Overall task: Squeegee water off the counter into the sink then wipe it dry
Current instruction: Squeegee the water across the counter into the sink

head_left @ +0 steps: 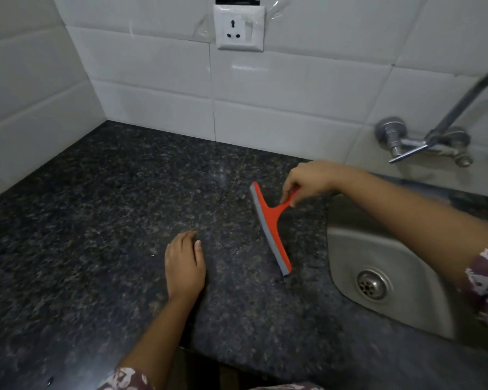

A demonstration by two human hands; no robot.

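Note:
An orange squeegee (271, 220) with a grey rubber blade lies on the dark speckled granite counter (102, 220), its blade running from upper left to lower right. My right hand (307, 180) pinches the end of its handle from above. My left hand (184, 266) rests palm down on the counter, fingers loosely curled, a little left of the blade and holding nothing. The steel sink (350, 249) with its round drain (373, 284) sits just right of the squeegee. I cannot make out water on the dark stone.
A chrome wall tap (423, 142) with a curved spout hangs above the sink. White tiled walls meet in the corner at the back left. A white socket (238, 26) sits on the back wall. The counter's front edge runs along the bottom.

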